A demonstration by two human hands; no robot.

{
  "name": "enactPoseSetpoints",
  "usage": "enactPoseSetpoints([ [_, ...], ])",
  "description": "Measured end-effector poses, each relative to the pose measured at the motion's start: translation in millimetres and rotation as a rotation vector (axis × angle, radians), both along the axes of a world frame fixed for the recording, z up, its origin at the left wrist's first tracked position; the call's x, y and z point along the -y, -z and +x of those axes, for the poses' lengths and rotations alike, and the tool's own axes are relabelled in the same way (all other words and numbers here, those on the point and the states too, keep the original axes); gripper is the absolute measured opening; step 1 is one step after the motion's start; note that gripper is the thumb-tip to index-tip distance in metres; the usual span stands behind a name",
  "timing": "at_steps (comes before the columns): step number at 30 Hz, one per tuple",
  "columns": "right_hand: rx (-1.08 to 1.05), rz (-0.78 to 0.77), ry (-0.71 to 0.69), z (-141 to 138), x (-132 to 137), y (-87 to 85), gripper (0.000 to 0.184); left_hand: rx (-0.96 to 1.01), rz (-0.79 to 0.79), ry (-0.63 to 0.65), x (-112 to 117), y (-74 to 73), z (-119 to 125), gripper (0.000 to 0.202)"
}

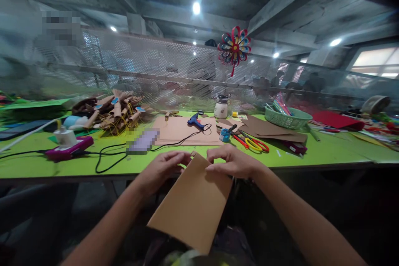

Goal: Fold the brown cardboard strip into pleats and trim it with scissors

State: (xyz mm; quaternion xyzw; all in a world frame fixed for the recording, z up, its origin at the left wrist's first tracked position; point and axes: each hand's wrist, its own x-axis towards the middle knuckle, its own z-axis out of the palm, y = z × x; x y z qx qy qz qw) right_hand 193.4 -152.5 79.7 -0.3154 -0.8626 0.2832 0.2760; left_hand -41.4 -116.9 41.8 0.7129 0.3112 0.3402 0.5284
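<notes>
A brown sheet of cardboard (191, 205) leans from my lap up toward the front edge of the green table (311, 156). My left hand (162, 168) pinches its top left corner with fingers curled. My right hand (233, 161) grips the top right edge, fingers folded over it. Both hands sit just in front of the table edge.
On the table lie a blue glue gun (195, 121) on a flat cardboard sheet (181, 133), scissors (254, 143), a green basket (286, 118), a pile of brown paper rolls (116, 112), a pink power strip (68, 147) and black cables. A mesh screen (156, 70) stands behind, with people beyond.
</notes>
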Motion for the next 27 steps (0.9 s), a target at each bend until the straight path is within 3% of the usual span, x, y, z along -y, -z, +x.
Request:
enactPoseSetpoints([
  [2,0.223,0.043,0.000,0,-14,0.4,0.027,-0.101,0.094,-0.003,-6,-13.9,-4,0.040],
  [4,0.403,0.049,-0.038,-4,-31,4.7,0.030,-0.281,0.292,0.024,-11,-23.0,0,0.040],
  [7,0.521,0.017,-0.080,-11,-54,12.4,0.032,-0.564,0.565,0.041,-20,-23.0,14,0.032],
  [10,0.537,-0.031,-0.069,-12,-70,17.7,0.035,-0.708,0.578,0.086,-32,-13.1,23,0.028],
  [17,0.420,-0.017,-0.012,12,-91,38.6,0.032,-0.695,0.560,0.107,-65,6.6,25,0.028],
  [22,0.348,-0.084,0.059,21,-97,56.7,0.032,-0.712,0.522,0.100,-74,12.9,29,0.030],
  [27,0.288,-0.034,0.166,16,-94,70.4,0.025,-0.672,0.629,0.070,-78,18.6,31,0.024],
])
